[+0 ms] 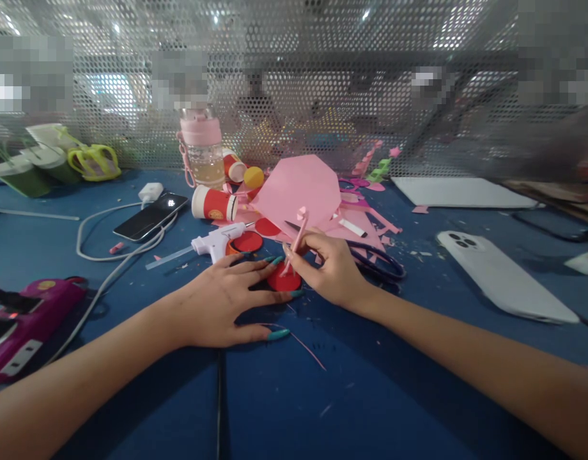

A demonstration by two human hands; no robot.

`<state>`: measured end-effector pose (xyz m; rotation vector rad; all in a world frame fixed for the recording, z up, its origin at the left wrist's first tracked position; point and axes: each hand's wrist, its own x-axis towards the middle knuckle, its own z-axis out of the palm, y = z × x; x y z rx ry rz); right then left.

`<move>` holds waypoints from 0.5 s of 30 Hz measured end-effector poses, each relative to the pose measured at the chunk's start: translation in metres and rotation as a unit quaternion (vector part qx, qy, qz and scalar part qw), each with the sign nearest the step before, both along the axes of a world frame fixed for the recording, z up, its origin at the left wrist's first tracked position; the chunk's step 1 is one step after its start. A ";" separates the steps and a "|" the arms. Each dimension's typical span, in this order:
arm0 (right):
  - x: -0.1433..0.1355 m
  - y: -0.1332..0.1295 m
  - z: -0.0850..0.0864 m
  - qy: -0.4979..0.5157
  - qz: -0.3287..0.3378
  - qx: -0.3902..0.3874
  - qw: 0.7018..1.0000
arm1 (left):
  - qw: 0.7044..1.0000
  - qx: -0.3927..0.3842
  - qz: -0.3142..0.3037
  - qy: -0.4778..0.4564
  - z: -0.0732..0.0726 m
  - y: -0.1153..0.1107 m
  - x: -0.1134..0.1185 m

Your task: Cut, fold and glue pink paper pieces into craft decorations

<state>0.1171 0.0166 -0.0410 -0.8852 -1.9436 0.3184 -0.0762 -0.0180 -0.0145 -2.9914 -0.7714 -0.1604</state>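
A red disc lies flat on the blue table, with a thin pink paper piece standing upright on it. My right hand pinches that pink piece between thumb and fingers. At the disc's left edge, my left hand lies flat with its fingers spread, the fingertips touching the disc. Just beyond my left hand are a white glue gun and another red disc. Dark-handled scissors rest beside my right hand, partly hidden by it.
Pink paper and scraps pile up behind the hands, near a red cup and a bottle. A black phone and purple power strip are left; a white phone is right. A perforated metal screen stands behind.
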 end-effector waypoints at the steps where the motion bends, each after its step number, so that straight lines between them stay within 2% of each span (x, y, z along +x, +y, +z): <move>1: 0.000 0.000 0.000 -0.007 -0.001 0.004 1.000 | 1.000 -0.001 0.000 0.001 0.000 0.000 0.000; 6: 0.000 0.000 -0.001 -0.011 0.006 0.010 1.000 | 1.000 -0.004 0.006 0.002 -0.001 0.000 0.000; 11: 0.000 -0.002 0.002 -0.007 0.054 0.024 0.998 | 1.000 -0.009 0.007 0.009 0.000 0.000 -0.001; 15: 0.001 -0.001 0.002 -0.008 0.050 0.009 0.999 | 1.000 -0.008 0.006 0.010 0.000 0.001 -0.001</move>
